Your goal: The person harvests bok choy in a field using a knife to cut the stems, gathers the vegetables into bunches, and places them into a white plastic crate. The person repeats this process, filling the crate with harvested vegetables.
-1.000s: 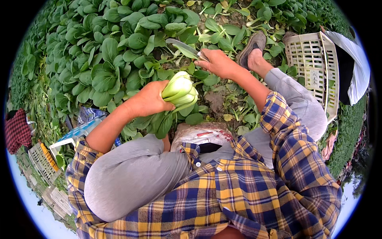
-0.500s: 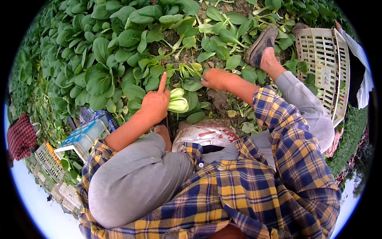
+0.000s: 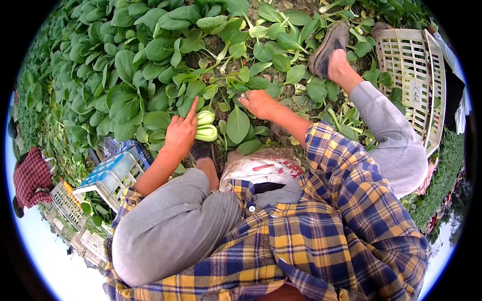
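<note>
Small bok choy heads [image 3: 206,131] with pale green, thick bases are gripped in my left hand [image 3: 181,131]. Its index finger points out toward the leaves, while the other fingers are curled round the stalks. My right hand [image 3: 259,104] is closed, low over the plants right of my left hand. Something small and pale shows by its thumb; I cannot make out what it is. Just below the right fingertips a broad green leaf [image 3: 237,124] stands up from the ground. A dense bed of leafy bok choy [image 3: 125,108] spreads ahead and left.
At the right stands a cream slatted crate [image 3: 409,85], beside my shod foot [image 3: 329,50]. On the left is a white crate with a blue top [image 3: 108,173]; more crates [image 3: 68,203] lie behind it. A person in a red checked top [image 3: 32,175] is at the far left.
My left hand has shifted left with the bok choy. My right hand has also moved left and slightly nearer to me. A trimmed leafy stalk now shows right of my right forearm.
</note>
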Motion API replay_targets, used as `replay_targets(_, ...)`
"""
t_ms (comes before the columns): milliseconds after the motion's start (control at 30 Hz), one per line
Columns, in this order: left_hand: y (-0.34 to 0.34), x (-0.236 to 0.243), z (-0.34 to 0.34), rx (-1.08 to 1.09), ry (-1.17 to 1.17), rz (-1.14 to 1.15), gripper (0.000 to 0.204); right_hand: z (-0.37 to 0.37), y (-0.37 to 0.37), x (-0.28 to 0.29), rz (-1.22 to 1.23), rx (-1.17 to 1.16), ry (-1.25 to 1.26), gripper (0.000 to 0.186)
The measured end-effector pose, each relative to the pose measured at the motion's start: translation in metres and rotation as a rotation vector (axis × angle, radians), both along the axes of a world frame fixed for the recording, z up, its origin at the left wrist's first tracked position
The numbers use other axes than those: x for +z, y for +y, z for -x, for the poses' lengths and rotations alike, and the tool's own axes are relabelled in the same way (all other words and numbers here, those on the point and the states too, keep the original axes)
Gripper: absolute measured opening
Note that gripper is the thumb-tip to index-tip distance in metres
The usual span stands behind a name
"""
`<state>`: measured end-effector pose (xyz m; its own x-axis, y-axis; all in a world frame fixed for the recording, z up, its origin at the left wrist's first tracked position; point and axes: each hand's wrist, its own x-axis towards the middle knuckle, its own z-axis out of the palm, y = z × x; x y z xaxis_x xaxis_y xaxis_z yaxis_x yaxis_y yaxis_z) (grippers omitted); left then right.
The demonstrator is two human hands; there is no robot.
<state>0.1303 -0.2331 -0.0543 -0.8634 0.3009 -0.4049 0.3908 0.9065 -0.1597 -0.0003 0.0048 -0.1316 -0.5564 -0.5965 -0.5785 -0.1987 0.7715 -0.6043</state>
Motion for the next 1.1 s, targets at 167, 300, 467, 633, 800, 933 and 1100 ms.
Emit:
replay_targets(167, -0.005, -0.012, -0.009, 0.007, 0.050, -0.062, 0.049, -0.006, -0.007, -0.006, -0.008, -0.028, -0.036, 0.043)
replay_targets(300, -0.005, -0.008, -0.009, 0.038, -0.011, -0.130, 0.050, -0.015, 0.001, -0.002, -0.093, 0.101, 0.049, 0.038)
replay_targets(467, 0.002, 0.023, -0.011, 0.186, 0.001, -0.476, 0.054, -0.036, 0.025, 0.019, -0.075, -0.050, 0.238, 0.034)
replay_targets(633, 0.020, 0.069, 0.012, 0.638, -0.096, -1.208, 0.050, -0.025, 0.022, 0.063, 0.651, -0.866, -0.355, 0.041)
replay_targets(800, 0.025, 0.077, 0.027, 1.146, -0.431, -1.701, 0.054, -0.018, 0.006, 0.114, 0.891, -1.081, -0.452, 0.044)
replay_targets(933, 0.033, 0.067, 0.032, 0.893, -0.450, -1.623, 0.057, 0.000, 0.007, 0.122, 0.822, -1.076, -0.461, 0.036)
replay_targets(1100, 0.033, 0.072, 0.033, 0.782, -0.340, -1.770, 0.066, 0.017, 0.020, 0.131, 0.580, -0.708, 0.247, 0.028)
